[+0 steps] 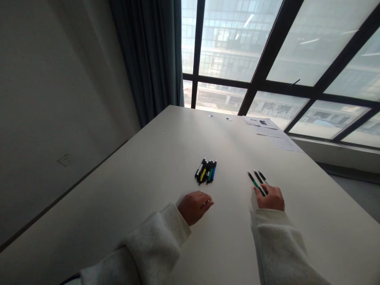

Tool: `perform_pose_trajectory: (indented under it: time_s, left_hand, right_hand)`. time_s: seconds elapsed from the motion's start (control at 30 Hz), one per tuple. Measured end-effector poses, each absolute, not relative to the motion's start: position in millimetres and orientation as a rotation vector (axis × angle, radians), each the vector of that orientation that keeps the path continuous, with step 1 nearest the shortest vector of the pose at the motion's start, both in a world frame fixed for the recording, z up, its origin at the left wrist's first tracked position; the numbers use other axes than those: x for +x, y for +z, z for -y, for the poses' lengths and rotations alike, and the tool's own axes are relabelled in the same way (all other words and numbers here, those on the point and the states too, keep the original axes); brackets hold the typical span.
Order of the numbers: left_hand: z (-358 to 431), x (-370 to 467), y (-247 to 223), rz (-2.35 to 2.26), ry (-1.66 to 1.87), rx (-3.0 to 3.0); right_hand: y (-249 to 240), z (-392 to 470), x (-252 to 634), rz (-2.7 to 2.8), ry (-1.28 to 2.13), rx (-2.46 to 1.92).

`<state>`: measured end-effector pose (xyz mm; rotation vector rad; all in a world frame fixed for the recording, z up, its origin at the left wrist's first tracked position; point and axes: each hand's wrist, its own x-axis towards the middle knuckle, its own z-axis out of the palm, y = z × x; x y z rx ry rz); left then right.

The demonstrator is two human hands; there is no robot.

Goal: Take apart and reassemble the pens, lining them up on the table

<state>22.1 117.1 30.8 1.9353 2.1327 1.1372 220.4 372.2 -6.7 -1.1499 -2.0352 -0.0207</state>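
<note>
Table [228,245], pens [257,176] partly behind right hand [270,198]

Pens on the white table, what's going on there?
One person is at work with bare hands. The right hand is at the near ends of three pens lying side by side, one with a green section; how firmly the fingers grip, if at all, can't be told. The left hand is by the table surface, with no pen visible in it, just on the near side of a larger bunch of pens. Some paper sheets lie toward the window.
</note>
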Motion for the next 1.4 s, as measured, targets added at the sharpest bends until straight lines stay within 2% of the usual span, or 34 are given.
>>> perform_pose_trajectory:
  time_s: [0.1, 0.33, 0.77, 1.4]
  left_hand:
    - [-117.4, 21.3, 29.9, -2.162, 1.092, 1.936]
    - [-115.9, 21.8, 32.6, -2.337, 0.994, 1.912]
    - [-115.1, 23.1, 36.9, -2.337, 0.996, 1.864]
    - [-116.4, 23.3, 35.4, -2.313, 1.001, 1.822]
  right_hand:
    - [0.2, -357.2, 209.0, 2.081, -0.003, -1.037]
    - [4.3, -299.7, 152.5, 2.346, 0.295, -0.633]
    - [2.9, -280.3, 101.1, 2.522, 0.32, -0.492]
    - [-2.6, -289.2, 105.1, 2.525, 0.374, -0.454]
